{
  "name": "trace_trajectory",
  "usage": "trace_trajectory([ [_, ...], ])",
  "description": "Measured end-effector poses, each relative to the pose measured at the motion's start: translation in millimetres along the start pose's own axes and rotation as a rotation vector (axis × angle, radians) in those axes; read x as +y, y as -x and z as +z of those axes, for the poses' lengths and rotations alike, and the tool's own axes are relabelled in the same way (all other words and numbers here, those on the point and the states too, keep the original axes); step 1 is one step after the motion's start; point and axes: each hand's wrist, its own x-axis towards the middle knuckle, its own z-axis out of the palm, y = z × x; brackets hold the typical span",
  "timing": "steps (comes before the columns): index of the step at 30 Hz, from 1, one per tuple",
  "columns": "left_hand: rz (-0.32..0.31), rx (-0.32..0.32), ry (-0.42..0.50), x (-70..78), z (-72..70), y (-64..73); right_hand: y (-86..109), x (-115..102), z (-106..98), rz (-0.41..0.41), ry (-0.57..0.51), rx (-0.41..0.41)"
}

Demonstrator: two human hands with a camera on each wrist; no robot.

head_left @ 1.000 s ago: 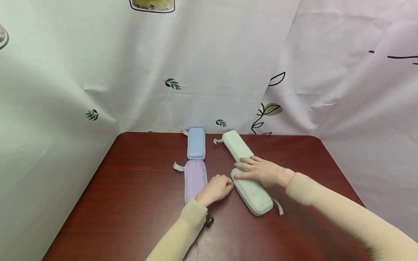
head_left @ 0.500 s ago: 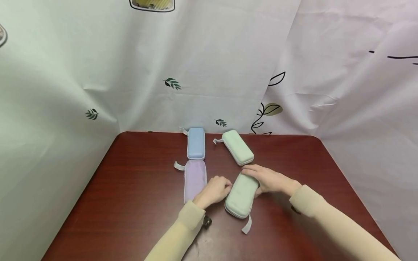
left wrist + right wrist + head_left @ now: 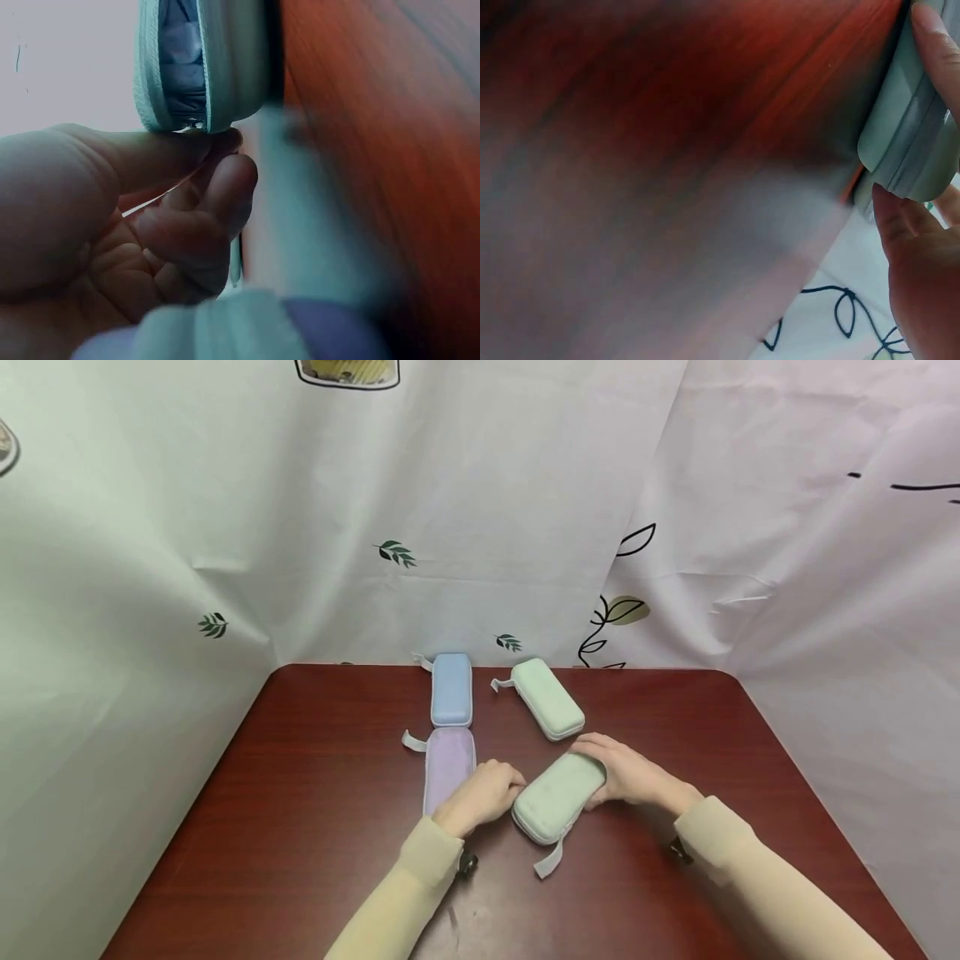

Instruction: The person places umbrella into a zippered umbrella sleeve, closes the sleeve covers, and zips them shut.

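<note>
A pale green zippered case (image 3: 558, 797), shaped like a glasses case, lies aslant between my hands with its strap (image 3: 550, 860) toward me. My right hand (image 3: 626, 774) grips its far end, thumb on the near side and fingers across the other. At the near left corner my left hand (image 3: 483, 793) has thumb and forefinger pressed together right at the zip. The left wrist view shows the zip teeth (image 3: 150, 75) parted there, with a dark lining (image 3: 184, 64) between the edges. The zip pull is hidden by the fingertips. In the right wrist view, fingers span the case end (image 3: 911, 139).
Behind lies a second pale green case (image 3: 547, 697), angled. To the left, a blue case (image 3: 452, 689) and a purple case (image 3: 448, 768) stand in line, end to end; my left forearm overlaps the purple one. A printed white curtain (image 3: 480, 510) surrounds the dark red table (image 3: 315, 827).
My right hand has gone from lying flat on the near green case to gripping its far end. The case has swung round, its strap now toward me. My left hand has shifted slightly left.
</note>
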Motion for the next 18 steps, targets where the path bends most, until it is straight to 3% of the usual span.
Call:
trace_trajectory([
  [9,0.013,0.009,-0.011,-4.4,-5.6,2.9,1.0,7.4,1.1,0.078,-0.077,0.044],
  [18,0.018,0.029,-0.031,-5.0,-5.3,3.1,12.6,10.4,-1.3,0.166,-0.036,0.131],
])
